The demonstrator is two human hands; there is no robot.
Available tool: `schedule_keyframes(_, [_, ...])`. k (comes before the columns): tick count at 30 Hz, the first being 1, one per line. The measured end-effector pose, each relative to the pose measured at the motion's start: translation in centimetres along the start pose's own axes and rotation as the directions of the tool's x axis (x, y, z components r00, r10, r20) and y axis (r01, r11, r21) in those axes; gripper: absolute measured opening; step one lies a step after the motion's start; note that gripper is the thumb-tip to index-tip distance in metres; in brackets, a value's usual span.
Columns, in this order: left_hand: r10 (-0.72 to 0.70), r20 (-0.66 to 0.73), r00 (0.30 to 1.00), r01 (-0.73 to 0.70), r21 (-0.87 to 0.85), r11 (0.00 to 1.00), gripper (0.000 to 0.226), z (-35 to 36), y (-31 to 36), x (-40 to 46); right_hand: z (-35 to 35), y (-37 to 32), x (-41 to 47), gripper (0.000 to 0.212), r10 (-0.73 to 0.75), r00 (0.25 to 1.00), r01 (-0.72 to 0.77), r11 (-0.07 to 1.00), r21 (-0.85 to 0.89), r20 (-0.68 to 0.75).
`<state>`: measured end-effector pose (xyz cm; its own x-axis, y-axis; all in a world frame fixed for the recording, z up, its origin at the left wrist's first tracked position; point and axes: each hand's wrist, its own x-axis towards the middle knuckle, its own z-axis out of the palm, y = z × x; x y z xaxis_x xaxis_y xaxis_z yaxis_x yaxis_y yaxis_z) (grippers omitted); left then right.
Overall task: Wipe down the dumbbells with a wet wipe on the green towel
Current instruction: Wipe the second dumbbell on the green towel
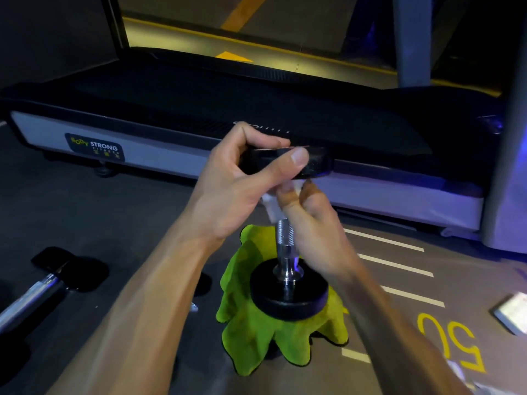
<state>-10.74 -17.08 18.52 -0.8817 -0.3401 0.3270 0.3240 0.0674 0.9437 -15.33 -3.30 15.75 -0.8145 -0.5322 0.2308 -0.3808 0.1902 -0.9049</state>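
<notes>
On green towel (256, 332), upright black-ended chrome dumbbell (285, 240)

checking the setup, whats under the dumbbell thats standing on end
The green towel lies bunched under the upright dumbbell, whose lower black head rests on it. Dark gym floor surrounds the towel. What is beneath the towel's middle is hidden by the dumbbell head.

treadmill (171, 115), grey floor (85, 209), white packet (513, 312)
</notes>
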Motion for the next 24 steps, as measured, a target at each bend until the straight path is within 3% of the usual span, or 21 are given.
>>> schedule_keyframes(5, [-0.034,0.030,0.999,0.035,-0.058,0.998,0.049,0.9,0.3,-0.2,-1.2,2.0,0.6,0.072,0.061,0.968,-0.144,0.929,0.341,0.244])
schedule_keyframes(7, [-0.010,0.012,1.000,0.011,-0.047,0.999,0.045,1.0,0.1,0.0,-0.9,3.1,0.2,0.070,0.174,0.950,-0.274,0.859,0.431,0.258])
schedule_keyframes(10, [-0.007,0.014,1.000,0.007,-0.057,0.998,0.038,0.9,-0.3,0.3,-1.2,3.9,-0.6,0.078,0.304,0.940,-0.336,0.900,0.278,0.154])
schedule_keyframes(12, [0.000,0.020,1.000,0.001,-0.053,0.999,0.036,0.9,-0.5,0.4,-1.3,2.9,-1.1,0.058,0.212,0.977,-0.215,0.948,0.233,0.040])
schedule_keyframes(15, [0.014,0.002,1.000,-0.014,-0.039,0.999,0.040,1.0,-0.5,0.4,-0.8,0.7,-1.7,0.032,0.077,0.996,-0.050,0.919,0.390,-0.054])
schedule_keyframes(17, [0.008,0.015,1.000,-0.007,-0.052,0.999,0.039,1.1,-0.3,0.2,-0.1,0.5,-1.3,0.025,0.146,0.986,-0.076,0.834,0.546,-0.084])
schedule_keyframes(20, [-0.010,0.071,0.997,0.016,-0.081,0.997,0.041,1.3,-0.1,-0.3,-0.1,-0.3,-0.2,0.050,0.271,0.956,-0.265,0.616,0.742,0.116])
schedule_keyframes(24, [-0.034,0.076,0.997,0.040,-0.089,0.995,0.051,1.4,0.5,-0.7,-1.0,-0.1,1.4,0.063,0.275,0.873,-0.487,0.519,0.702,0.402])
